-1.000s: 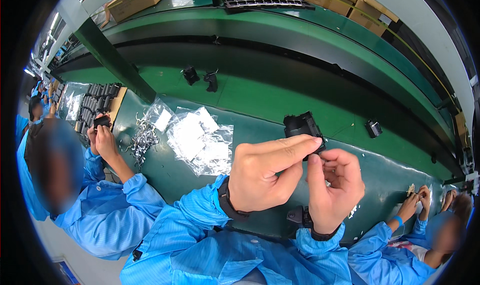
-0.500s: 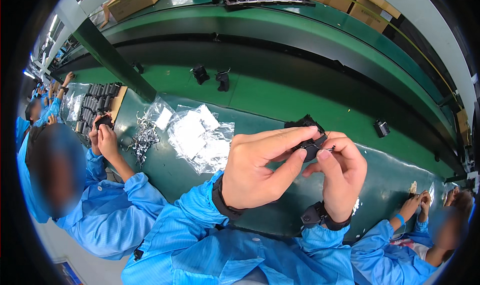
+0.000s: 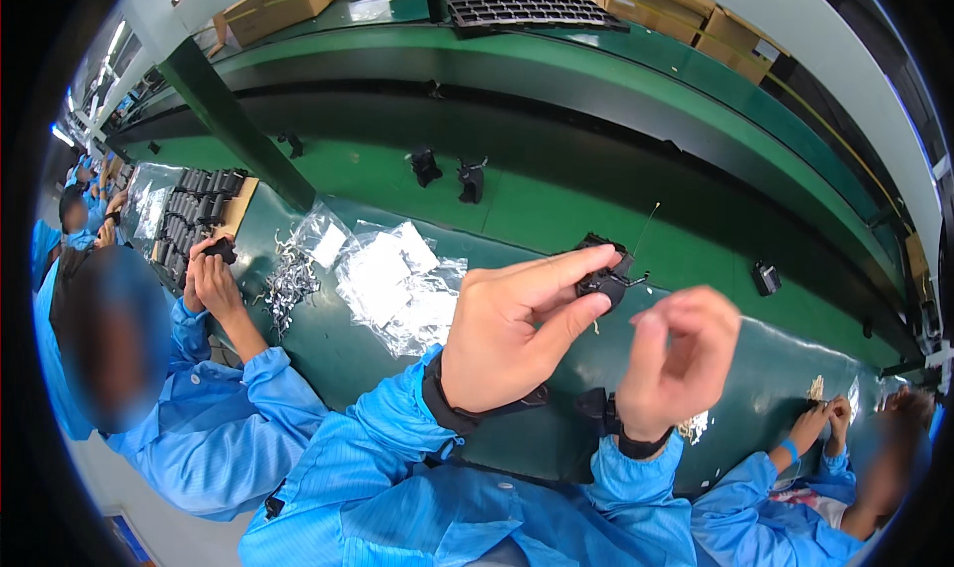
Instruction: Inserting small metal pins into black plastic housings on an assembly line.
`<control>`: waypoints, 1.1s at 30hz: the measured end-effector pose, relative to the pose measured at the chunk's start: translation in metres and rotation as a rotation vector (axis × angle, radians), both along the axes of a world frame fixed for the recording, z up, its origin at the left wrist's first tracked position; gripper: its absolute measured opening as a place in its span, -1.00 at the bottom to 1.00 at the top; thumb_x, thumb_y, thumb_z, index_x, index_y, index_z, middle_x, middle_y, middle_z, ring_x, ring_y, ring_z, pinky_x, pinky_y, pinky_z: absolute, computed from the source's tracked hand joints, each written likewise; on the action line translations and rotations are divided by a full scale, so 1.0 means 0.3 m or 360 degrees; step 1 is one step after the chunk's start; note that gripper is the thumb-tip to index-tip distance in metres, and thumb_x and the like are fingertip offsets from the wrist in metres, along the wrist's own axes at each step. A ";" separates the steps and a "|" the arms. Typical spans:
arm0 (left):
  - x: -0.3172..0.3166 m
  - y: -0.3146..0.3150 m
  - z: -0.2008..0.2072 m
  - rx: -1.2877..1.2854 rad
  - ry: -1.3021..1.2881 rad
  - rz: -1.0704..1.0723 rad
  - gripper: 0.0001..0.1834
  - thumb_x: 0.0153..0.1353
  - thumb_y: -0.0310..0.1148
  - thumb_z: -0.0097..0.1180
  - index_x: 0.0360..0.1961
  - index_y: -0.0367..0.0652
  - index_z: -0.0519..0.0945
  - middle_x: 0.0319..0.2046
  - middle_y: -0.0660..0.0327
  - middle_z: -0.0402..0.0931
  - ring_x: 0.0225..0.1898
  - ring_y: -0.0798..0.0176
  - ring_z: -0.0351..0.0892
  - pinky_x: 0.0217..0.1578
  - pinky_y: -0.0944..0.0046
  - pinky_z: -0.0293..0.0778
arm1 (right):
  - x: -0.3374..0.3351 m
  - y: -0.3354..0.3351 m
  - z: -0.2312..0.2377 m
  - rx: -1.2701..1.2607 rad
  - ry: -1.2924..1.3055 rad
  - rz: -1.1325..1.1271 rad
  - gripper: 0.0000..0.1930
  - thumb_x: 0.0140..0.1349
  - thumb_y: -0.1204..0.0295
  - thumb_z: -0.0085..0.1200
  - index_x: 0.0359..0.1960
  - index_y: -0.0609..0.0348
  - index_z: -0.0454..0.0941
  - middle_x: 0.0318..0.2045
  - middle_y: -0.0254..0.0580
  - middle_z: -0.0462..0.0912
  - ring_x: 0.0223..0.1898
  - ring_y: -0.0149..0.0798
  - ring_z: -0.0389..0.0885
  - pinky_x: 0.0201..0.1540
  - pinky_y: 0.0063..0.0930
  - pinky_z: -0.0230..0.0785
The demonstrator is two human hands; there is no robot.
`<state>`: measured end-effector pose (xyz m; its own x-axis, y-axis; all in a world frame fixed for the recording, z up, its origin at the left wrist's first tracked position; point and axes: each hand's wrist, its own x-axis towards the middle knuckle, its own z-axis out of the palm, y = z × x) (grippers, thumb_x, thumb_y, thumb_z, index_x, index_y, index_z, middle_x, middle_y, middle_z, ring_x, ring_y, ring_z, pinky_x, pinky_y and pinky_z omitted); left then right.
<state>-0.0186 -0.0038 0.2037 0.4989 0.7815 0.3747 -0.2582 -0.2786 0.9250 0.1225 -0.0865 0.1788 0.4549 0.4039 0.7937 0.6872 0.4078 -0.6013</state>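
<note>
Centrally, my left hand [image 3: 507, 333] pinches a small black part [image 3: 604, 274]; my right hand [image 3: 676, 363], blurred, seems loosely curled and empty. Clear plastic bags [image 3: 393, 279] lie left, partly hidden behind my wrist.

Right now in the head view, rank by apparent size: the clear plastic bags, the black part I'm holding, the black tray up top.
1. Black tray
2. Clear plastic bags, looking about equal; nearer, so unsure
3. Black part in left hand

Clear plastic bags [image 3: 397, 284] on green table [image 3: 328, 358], metal clips [image 3: 288, 287], two black parts on conveyor [image 3: 447, 174], cardboard boxes [image 3: 283, 0]
</note>
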 end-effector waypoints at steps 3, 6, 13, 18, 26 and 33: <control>-0.009 0.008 -0.015 0.0368 0.0241 0.0151 -0.57 0.25 -0.61 0.31 0.16 -0.31 0.64 -0.03 0.00 0.74 -0.11 0.29 0.78 -0.14 0.36 0.67 | -0.017 -0.004 0.031 -0.0118 -0.0358 0.0265 -0.77 0.09 0.63 0.30 -0.22 0.26 0.56 -0.27 0.01 0.65 -0.17 0.04 0.66 0.00 -0.09 0.63; 0.033 0.006 -0.012 0.0497 0.0117 0.0191 -0.59 0.24 -0.60 0.30 0.13 -0.32 0.65 -0.07 -0.02 0.74 -0.13 0.13 0.81 -0.13 0.29 0.71 | -0.017 -0.028 0.041 -0.0314 -0.0440 0.0166 -0.79 0.15 0.62 0.27 -0.18 0.27 0.56 -0.15 0.04 0.62 -0.08 0.08 0.66 0.12 -0.03 0.60; 0.027 0.042 -0.039 0.0537 0.0122 0.0226 -0.63 0.25 -0.56 0.26 0.10 -0.36 0.65 -0.08 -0.11 0.72 -0.16 -0.03 0.80 -0.18 0.21 0.71 | -0.053 -0.002 0.030 -0.0479 -0.0413 0.0036 -0.79 0.21 0.67 0.21 -0.12 0.30 0.57 -0.01 0.12 0.60 -0.01 0.08 0.64 0.10 -0.16 0.52; 0.041 0.043 -0.042 0.0582 0.0103 0.0259 -0.61 0.21 -0.59 0.23 0.10 -0.36 0.65 -0.05 -0.12 0.70 -0.13 -0.11 0.77 -0.11 0.19 0.71 | -0.058 0.002 0.017 -0.0392 -0.0496 -0.0080 -0.80 0.22 0.66 0.18 -0.11 0.31 0.57 0.03 0.13 0.56 0.01 0.06 0.62 0.05 -0.16 0.52; 0.036 0.034 -0.054 0.0662 0.0170 0.0187 -0.53 0.15 -0.64 0.18 0.14 -0.36 0.62 0.00 -0.12 0.69 -0.08 -0.11 0.76 -0.08 0.19 0.71 | -0.061 0.012 0.013 -0.0357 -0.0467 0.0043 -0.83 0.29 0.60 0.12 -0.10 0.36 0.61 0.05 0.14 0.53 -0.01 0.05 0.61 0.00 -0.19 0.51; 0.047 0.036 -0.071 0.0752 0.0189 0.0180 -0.46 0.07 -0.66 0.21 0.17 -0.35 0.61 0.04 -0.11 0.67 -0.05 -0.12 0.75 -0.07 0.18 0.71 | -0.043 0.017 0.014 -0.0398 -0.0542 0.0028 -0.80 0.33 0.52 0.12 -0.08 0.37 0.60 0.04 0.14 0.51 -0.01 0.04 0.58 -0.03 -0.19 0.50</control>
<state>-0.0045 0.0070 0.1825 0.4814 0.5918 0.6465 -0.1030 -0.6943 0.7123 0.1094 -0.0813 0.1832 0.1749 0.6087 0.7739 0.8579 0.2915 -0.4231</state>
